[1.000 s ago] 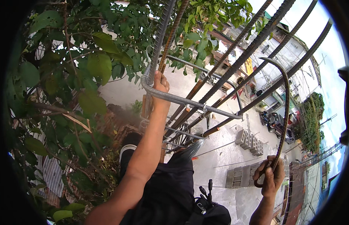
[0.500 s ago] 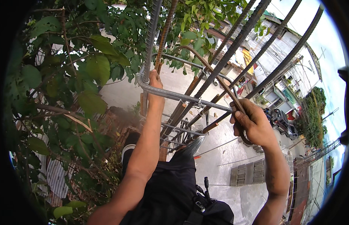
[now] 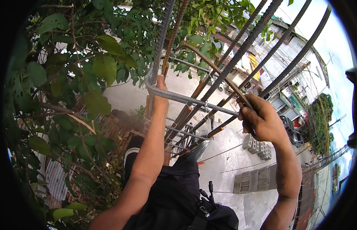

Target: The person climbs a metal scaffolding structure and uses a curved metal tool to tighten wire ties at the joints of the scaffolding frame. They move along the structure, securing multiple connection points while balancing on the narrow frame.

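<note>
My left hand [image 3: 161,85] is closed at a rusty upright rebar [image 3: 173,40], behind the corner of a grey rectangular steel stirrup [image 3: 178,96]; most of its fingers are hidden. A thicker grey rebar [image 3: 161,36] stands beside it, inside the stirrup's bend. My right hand [image 3: 261,118], closed like a fist, grips the lower end of a rusty bent steel bar [image 3: 227,80]. That bar slants up to the left across the rebars and curves over at its far end. The stirrup's right end lies right beside this hand. Wire ties [image 3: 206,106] show on the stirrup.
Several dark rebars [image 3: 243,44] lean up to the right. Lower stirrups [image 3: 186,132] ring the column below. Leafy branches [image 3: 103,69] crowd the left. Far beneath are concrete paving [image 3: 220,153], hollow blocks [image 3: 258,147] and parked vehicles [image 3: 289,130]. A black bag [image 3: 220,218] hangs at my front.
The view has shifted slightly, bringing a stack of hollow blocks into sight beneath my right hand. My right hand has tilted a little, with the bent bar still in it. My left hand stays at the rebar.
</note>
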